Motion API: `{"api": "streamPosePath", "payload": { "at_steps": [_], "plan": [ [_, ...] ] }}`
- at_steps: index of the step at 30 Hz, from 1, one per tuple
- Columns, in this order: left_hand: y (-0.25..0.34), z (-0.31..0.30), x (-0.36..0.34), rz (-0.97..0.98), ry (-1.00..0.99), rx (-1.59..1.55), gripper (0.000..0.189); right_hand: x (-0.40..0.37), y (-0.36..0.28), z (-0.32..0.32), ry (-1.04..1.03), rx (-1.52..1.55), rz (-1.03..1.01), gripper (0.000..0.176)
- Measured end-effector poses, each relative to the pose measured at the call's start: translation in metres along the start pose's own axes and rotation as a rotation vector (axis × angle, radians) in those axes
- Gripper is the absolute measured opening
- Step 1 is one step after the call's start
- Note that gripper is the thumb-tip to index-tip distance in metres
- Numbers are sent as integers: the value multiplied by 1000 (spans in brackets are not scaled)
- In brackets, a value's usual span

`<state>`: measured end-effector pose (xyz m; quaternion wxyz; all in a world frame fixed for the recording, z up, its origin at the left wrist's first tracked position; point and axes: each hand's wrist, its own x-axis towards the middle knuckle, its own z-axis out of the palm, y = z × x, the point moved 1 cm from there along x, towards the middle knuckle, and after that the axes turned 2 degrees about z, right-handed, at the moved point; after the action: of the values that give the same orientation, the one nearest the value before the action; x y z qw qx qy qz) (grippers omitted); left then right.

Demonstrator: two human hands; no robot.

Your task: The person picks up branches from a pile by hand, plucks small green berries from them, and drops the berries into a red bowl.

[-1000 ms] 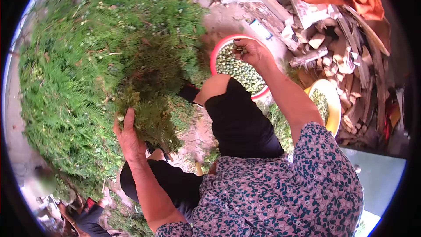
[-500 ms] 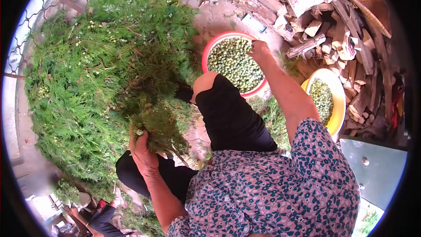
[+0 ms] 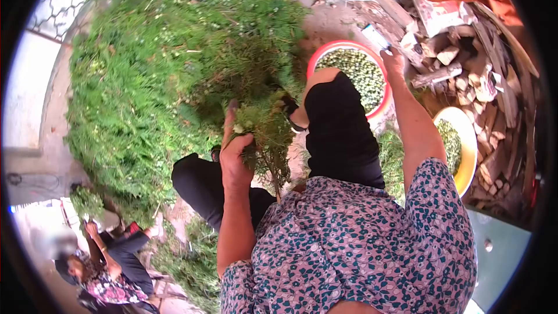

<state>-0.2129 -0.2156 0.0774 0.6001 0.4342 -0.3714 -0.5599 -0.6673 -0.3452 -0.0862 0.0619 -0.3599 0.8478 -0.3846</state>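
Right grip [image 3: 394, 63] moved outward; sprig [image 3: 270, 128] in left grip [image 3: 235, 157].

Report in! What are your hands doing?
Left hand gripping green sprig. Right hand by red-rimmed basin, grip unclear. Knee partly hides basin.

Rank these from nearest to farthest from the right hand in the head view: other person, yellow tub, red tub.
From the right hand:
1. Red tub: nearest, just left of the hand.
2. Yellow tub: right of the forearm.
3. Other person: farthest, lower left.
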Motion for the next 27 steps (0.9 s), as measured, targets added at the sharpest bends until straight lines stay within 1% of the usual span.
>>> {"api": "streamPosePath", "payload": {
  "at_steps": [1,2,4,5,7,8,9,10,11,12,13,15,17,19,21,22,24,25,26,27],
  "plan": [
    [1,0,-2,-80,-59,-117,68,-2,-1,2,109,-135,-86,40],
    [3,0,-4,-161,-123,-235,70,-5,-7,1,103,-130,-100,40],
    [10,6,-7,-174,-121,-259,72,-9,-18,-10,-40,-214,-51,39],
    [11,8,-9,-199,-131,-278,74,-13,-27,-15,-45,-215,-55,39],
    [8,7,-10,-204,-113,-267,74,-33,-65,-25,-82,-16,-223,37],
    [4,7,-10,-176,-121,-195,74,-59,-105,-39,-174,233,-280,30],
    [1,7,-9,-148,-133,-123,74,-78,-128,-39,-233,361,-355,22],
    [-1,7,-10,-137,-167,-76,73,-100,-154,-42,-398,580,-288,19],
    [-2,6,-11,-149,-172,-74,73,-121,-174,-45,-453,687,-247,20],
    [-4,6,-11,-147,-153,-66,73,-138,-189,-50,-455,831,-122,18],
    [-6,7,-12,-144,-133,-60,72,-141,-192,-46,-511,912,-12,14],
    [-4,9,-15,-179,-140,-74,70,-152,-196,-50,-684,1124,180,18],
    [-7,2,-14,-48,-173,215,69,-179,-202,-57,-874,991,193,23],
    [-8,4,-15,-68,-175,190,68,-215,-215,-64,-1112,823,76,21],
    [-6,5,-17,-86,-172,164,67,-239,-224,-63,-1277,720,-156,17],
    [-4,4,-18,-105,-172,188,66,-248,-223,-60,-1283,718,-154,17],
    [-6,-2,-20,-126,-161,212,65,-266,-219,-50,-1408,766,-91,20],
    [-11,-9,-19,-84,-173,248,65,-272,-218,-50,-1419,764,-90,20],
    [-9,-11,-19,-40,-186,285,65,-276,-217,-50,-1394,762,-14,18],
    [-6,-11,-19,-40,-178,285,65,-280,-216,-50,-1367,759,61,17]
  ]
}}
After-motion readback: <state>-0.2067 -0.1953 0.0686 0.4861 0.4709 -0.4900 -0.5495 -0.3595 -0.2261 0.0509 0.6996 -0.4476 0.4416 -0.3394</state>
